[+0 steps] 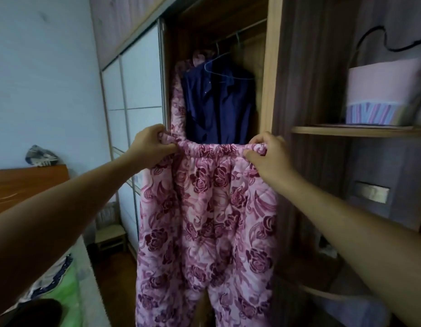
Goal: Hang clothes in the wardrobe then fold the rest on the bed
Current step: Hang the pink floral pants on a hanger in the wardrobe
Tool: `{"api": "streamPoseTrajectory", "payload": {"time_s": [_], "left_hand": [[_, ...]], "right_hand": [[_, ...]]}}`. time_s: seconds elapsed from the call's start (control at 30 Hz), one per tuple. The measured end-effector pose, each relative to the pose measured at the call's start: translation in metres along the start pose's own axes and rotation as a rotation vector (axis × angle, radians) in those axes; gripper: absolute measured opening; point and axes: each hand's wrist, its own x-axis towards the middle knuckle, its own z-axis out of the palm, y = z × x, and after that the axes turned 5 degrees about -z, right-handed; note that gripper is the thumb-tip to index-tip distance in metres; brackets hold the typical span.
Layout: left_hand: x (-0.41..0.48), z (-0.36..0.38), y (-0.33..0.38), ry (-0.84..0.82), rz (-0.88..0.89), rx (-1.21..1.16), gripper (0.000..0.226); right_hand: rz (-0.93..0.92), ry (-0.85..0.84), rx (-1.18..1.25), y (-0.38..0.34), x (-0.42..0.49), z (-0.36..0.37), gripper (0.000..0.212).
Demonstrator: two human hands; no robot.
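I hold up a pair of pink quilted trousers (204, 220) with a dark rose print, stretched by the elastic waistband. My left hand (152, 145) grips the waistband's left end and my right hand (266, 152) grips its right end. The legs hang straight down in front of the open wardrobe (271, 67). Behind them a dark blue shirt (216, 102) hangs on a blue hanger (219, 67) from the rail, with a matching pink floral garment (177, 97) hanging beside it on the left.
A sliding wardrobe door (134, 90) with white panels stands at the left. Shelves at the right hold a pink box (384, 90). The bed (70, 279) with a green cover lies at the lower left, behind it a wooden headboard (27, 182) and a small stool (110, 237).
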Motion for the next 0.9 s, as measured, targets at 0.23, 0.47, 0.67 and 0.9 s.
{"api": "streamPoseTrajectory", "payload": {"time_s": [0.23,0.47,0.67,0.9], "left_hand": [[0.016,0.022,-0.028,0.097,-0.125,0.085,0.023],[0.033,0.055,-0.054,0.146,-0.218,0.004,0.021],[0.079,0.092,-0.065,0.161,-0.204,-0.028,0.021],[0.150,0.177,-0.114,0.102,-0.148,-0.214,0.016]], "right_hand": [[0.036,0.001,0.066,0.030,0.022,0.057,0.021],[0.085,0.081,0.058,0.053,0.038,0.096,0.016],[0.178,0.158,0.289,0.077,0.062,0.138,0.019],[0.303,0.447,0.457,0.122,0.092,0.231,0.037]]}}
